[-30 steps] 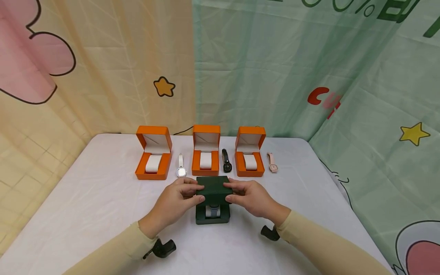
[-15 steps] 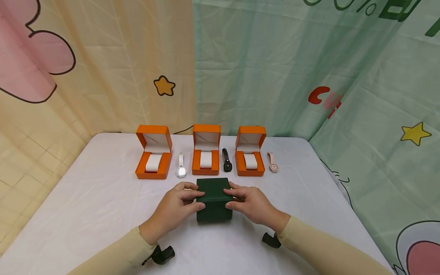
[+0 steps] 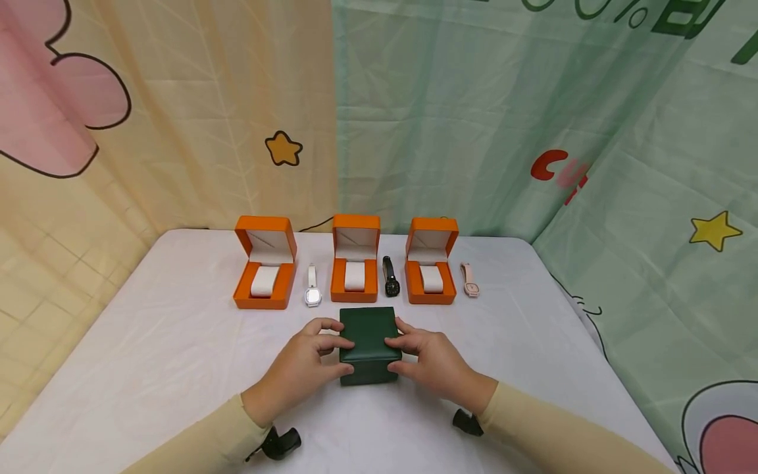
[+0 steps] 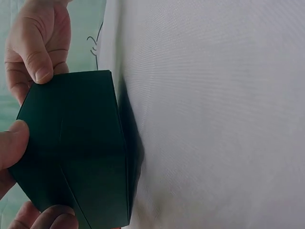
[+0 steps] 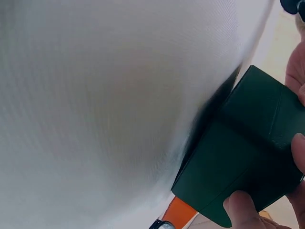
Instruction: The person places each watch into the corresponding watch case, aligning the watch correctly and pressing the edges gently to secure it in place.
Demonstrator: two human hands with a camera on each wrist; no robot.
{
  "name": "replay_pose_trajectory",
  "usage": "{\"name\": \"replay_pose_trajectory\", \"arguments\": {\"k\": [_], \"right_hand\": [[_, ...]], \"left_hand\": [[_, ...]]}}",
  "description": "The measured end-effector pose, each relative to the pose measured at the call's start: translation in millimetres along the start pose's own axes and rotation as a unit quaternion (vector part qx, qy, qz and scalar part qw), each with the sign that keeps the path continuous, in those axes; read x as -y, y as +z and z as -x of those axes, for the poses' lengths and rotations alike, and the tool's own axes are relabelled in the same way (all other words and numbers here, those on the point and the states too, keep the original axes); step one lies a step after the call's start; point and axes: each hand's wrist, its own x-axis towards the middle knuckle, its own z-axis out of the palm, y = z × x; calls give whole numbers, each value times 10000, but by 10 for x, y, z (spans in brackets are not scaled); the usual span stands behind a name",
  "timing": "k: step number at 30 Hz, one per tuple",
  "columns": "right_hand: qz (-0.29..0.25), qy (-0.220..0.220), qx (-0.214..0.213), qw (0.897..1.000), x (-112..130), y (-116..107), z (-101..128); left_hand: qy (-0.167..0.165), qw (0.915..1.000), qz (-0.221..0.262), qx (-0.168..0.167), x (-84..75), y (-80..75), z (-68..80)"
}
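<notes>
- While the dark green box (image 3: 369,343) sits closed on the white tabletop (image 3: 148,355), the left hand (image 3: 302,368) and the right hand (image 3: 435,361) flank it, one on each side.
- Left fingers (image 3: 330,342) curl round the box's left edge, thumb low on the near face; right fingers (image 3: 408,342) clasp the opposite edge the same way (both hands grasp it, neither is slack).
- Seen from the head view, the box lies squarely between the two hands, equally near to each, its slightly longer side running away from the person.
- Behind it stands a row of three open orange boxes (image 3: 354,259), each with a white cushion.
- Beside those lie a white watch (image 3: 312,287), a black watch (image 3: 390,277) and a pink watch (image 3: 470,280), all well apart from the hands.
</notes>
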Motion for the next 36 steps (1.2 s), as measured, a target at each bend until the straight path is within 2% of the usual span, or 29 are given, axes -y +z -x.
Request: {"name": "replay_pose_trajectory", "arguments": {"k": [4,8,15,36], "right_hand": [[416,-79,96,9991,34,2,29],[589,-169,170,9980,31,-4,43],[895,-390,156,9951,20,-8,44],[976,-320,192,9945,49,-7,31]], "left_hand": [[-79,9995,-281,118,1,-1,12],[-136,9985,-451,265,0,-15,19],[-39,9968,-706,373,-36,-32,34],[-29,9972,-684,314,-35,-17,42]]}}
